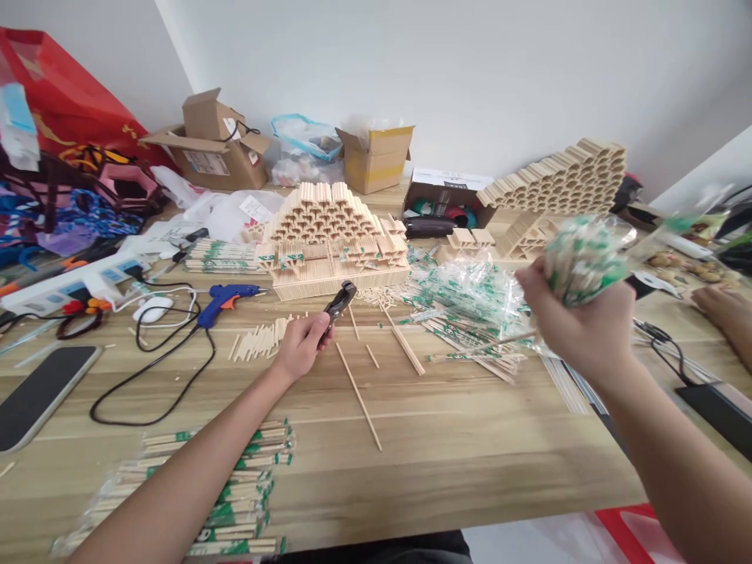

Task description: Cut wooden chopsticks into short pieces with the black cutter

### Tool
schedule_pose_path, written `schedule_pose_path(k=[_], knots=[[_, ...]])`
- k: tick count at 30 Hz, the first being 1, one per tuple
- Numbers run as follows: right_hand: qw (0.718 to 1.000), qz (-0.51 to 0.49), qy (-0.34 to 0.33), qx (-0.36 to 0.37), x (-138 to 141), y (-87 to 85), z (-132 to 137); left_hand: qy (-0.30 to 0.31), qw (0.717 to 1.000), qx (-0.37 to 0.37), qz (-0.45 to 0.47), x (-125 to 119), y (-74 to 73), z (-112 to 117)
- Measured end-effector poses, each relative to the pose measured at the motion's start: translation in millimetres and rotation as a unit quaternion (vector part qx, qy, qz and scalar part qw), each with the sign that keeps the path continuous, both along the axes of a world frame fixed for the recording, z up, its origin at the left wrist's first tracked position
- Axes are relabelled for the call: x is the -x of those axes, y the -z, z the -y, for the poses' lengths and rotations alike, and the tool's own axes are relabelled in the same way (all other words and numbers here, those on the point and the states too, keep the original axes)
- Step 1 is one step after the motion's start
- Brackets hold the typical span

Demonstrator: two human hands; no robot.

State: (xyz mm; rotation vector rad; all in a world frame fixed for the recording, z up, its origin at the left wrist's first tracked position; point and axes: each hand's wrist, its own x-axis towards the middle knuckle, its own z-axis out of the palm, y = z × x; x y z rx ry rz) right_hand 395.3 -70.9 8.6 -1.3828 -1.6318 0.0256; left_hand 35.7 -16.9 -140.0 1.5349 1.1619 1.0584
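Note:
My left hand (301,345) is closed around the handles of black cutting pliers (339,301), held just above the wooden table (446,446). My right hand (573,317) is raised at the right and grips a blurred bundle of plastic-wrapped chopsticks (584,258). Between the hands lie loose bare chopsticks (358,395) and a heap of empty green-printed wrappers (470,301). Behind the pliers stands a stepped model built of chopstick pieces (332,235).
A blue glue gun (226,301) with its black cord lies left of the model. Packs of wrapped chopsticks (235,486) sit at the near edge, a phone (41,392) at the left. A second chopstick structure (558,192), cardboard boxes (211,141) and another person's hand (725,309) are farther back.

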Motion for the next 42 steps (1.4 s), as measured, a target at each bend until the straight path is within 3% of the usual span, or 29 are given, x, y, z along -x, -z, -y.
schedule_pose_path(k=[1, 4, 9, 15, 18, 25, 32, 42], knots=[[0.997, 0.081, 0.01, 0.01, -3, 4.1, 12, 0.001, 1.0, -0.001, -0.002, 0, 0.5, 0], [0.969, 0.21, -0.072, 0.107, -12, 27.0, 44, 0.002, 1.0, -0.004, -0.01, 0, 1.3, 0], [0.942, 0.231, -0.096, 0.223, -16, 74.4, 66, 0.008, 1.0, -0.011, -0.014, -1, 0.2, 0], [0.912, 0.277, -0.126, 0.273, -10, 114.0, 68, 0.01, 1.0, -0.006, -0.003, 0, 2.9, -1], [0.907, 0.271, -0.136, 0.294, -11, 119.1, 69, 0.012, 1.0, -0.005, -0.003, 1, 4.2, -1], [0.869, 0.242, -0.258, 0.347, -26, 107.2, 82, 0.013, 1.0, -0.01, -0.016, 0, 2.6, 0], [0.881, 0.27, -0.221, 0.321, -33, 107.4, 98, 0.013, 1.0, -0.013, -0.021, 0, 2.7, 0], [0.9, 0.358, -0.126, 0.212, -13, 149.9, 142, 0.01, 1.0, -0.013, -0.02, -1, 0.9, 0]])
